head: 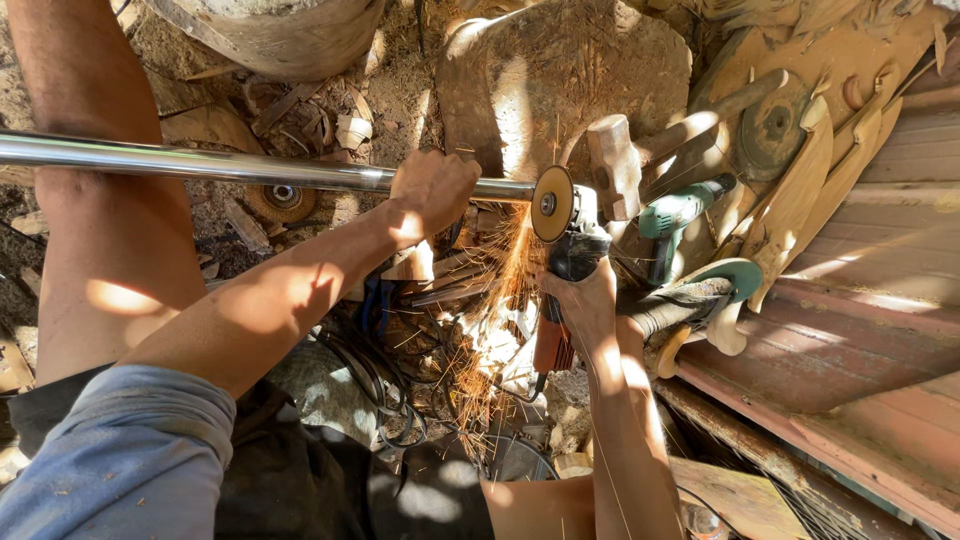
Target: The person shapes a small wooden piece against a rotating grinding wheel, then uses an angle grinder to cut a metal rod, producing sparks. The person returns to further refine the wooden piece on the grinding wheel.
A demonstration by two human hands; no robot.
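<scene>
Metal pipe (200, 163), round, polished and silver-bright, is seen laid level across the upper left of the view, with sunlight mirrored along its length and its right end met by the disc of an angle grinder (565, 240). The pipe is gripped from above by the left hand (432, 188), just left of that cut end, with the fingers wrapped closed around it. The grinder, dark-bodied with an orange-red handle, is held just right of the pipe's end and below it by the right hand (582, 305), whose fingers are closed around the body. The tan disc (551, 204) is set edge-on against the pipe's end, and a fan of orange sparks (505, 290) is thrown downward below the pipe. A hammer (640, 160) with a wooden handle is seen lying just right of the pipe's end, and a green power tool (680, 215) lies beyond it, further right. Black cables (385, 375) are coiled on the ground below the pipe, among wood scraps. A bare leg (110, 230) is crossed by the pipe at the far left, and reddish boards (860, 340) lie well to the right of the pipe.
</scene>
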